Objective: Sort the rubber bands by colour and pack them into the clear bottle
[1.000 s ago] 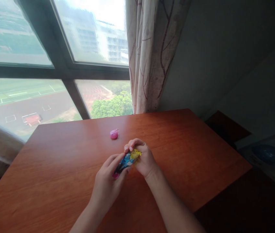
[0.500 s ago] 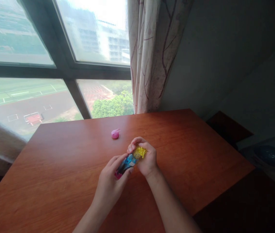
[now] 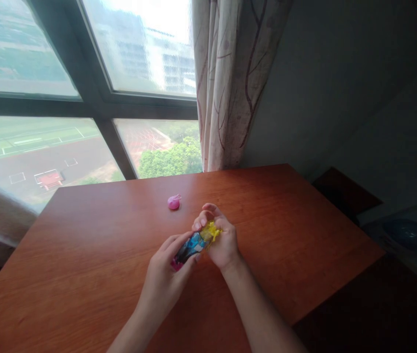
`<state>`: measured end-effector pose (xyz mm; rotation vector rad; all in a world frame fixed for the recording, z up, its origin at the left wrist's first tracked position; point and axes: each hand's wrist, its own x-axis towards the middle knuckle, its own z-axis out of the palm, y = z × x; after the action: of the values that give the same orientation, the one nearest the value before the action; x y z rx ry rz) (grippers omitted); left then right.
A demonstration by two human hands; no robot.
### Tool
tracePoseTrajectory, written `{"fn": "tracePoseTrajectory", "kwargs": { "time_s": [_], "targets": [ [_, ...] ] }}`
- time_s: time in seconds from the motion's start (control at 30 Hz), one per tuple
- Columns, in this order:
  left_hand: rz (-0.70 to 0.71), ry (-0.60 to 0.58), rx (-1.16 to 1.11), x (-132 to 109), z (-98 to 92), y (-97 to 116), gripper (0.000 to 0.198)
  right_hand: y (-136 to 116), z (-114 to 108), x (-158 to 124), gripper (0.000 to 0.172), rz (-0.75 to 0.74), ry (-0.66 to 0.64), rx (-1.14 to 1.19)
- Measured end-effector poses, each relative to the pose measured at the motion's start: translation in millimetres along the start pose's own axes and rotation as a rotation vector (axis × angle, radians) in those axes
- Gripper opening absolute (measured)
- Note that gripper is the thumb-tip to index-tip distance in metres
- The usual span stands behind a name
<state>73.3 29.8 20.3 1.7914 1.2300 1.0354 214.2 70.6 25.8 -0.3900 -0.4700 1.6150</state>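
Observation:
My left hand (image 3: 168, 267) is wrapped around a small tube-shaped thing (image 3: 191, 247) with a blue and black middle, a pink lower end and a see-through yellowish part at its top. Its exact kind I cannot make out. At the upper end, my right hand (image 3: 223, 240) curls its fingers around a bright yellow, stringy-looking piece (image 3: 213, 229); whether this is joined to the tube is unclear. Beyond both hands, a small round pink thing (image 3: 173, 202) with a thin loop on top rests on the table.
The brown wooden table (image 3: 94, 274) reaches to the window (image 3: 98, 105) at the back. A patterned curtain (image 3: 226, 88) hangs behind the table's far edge, beside a dark wall. On the right, beyond the edge, a bluish rounded object (image 3: 405, 234) is dimly seen.
The fingers of my right hand have lifted and loosened a little around the yellow end, and more of the yellow piece shows. My left hand keeps its hold, shifted slightly left.

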Motion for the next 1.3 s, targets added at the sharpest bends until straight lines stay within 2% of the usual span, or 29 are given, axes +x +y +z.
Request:
{"fn": "tracePoseTrajectory", "kwargs": {
  "time_s": [0.13, 0.23, 0.33, 0.47, 0.6, 0.77, 0.87, 1.03, 1.17, 1.3],
  "targets": [
    [0.057, -0.016, 0.031, 2.3, -5.3, -1.2, 0.030, 1.2, -3.6, 3.3, 0.019, 0.099, -0.013, -0.015],
    [0.078, -0.013, 0.061, 3.5, -8.8, -1.5, 0.025, 1.3, -5.0, 4.8, 0.013, 0.164, -0.069, -0.089],
    [0.067, -0.011, 0.063, 3.5, -9.0, -1.4, 0.027, 0.0, -6.2, 5.1, 0.010, 0.161, -0.095, -0.084],
    [0.022, -0.026, 0.040, 2.3, -5.3, -3.4, 0.033, -2.0, -7.5, 3.6, 0.007, 0.098, -0.022, 0.019],
    [0.009, -0.038, 0.053, 1.1, -3.9, -5.4, 0.034, -2.3, -6.3, 2.9, 0.002, 0.096, 0.067, 0.056],
    [0.010, -0.065, 0.100, -0.1, -4.6, -5.1, 0.031, -5.4, -4.9, 4.0, 0.009, 0.065, 0.135, 0.078],
    [0.025, -0.088, 0.122, -1.2, -4.1, -5.4, 0.032, -8.9, -4.4, 3.9, 0.006, 0.061, 0.164, 0.076],
    [0.022, -0.097, 0.156, -1.8, -4.4, -5.0, 0.032, -11.6, -5.1, 6.3, 0.030, 0.038, 0.217, 0.073],
    [0.022, -0.111, 0.170, -1.8, -7.1, -3.4, 0.032, -16.6, -9.7, 11.1, 0.030, 0.022, 0.280, 0.152],
    [0.044, -0.143, 0.203, -2.9, -8.7, -2.4, 0.034, -23.0, -13.7, 13.8, 0.031, 0.015, 0.287, 0.142]
  ]
}}
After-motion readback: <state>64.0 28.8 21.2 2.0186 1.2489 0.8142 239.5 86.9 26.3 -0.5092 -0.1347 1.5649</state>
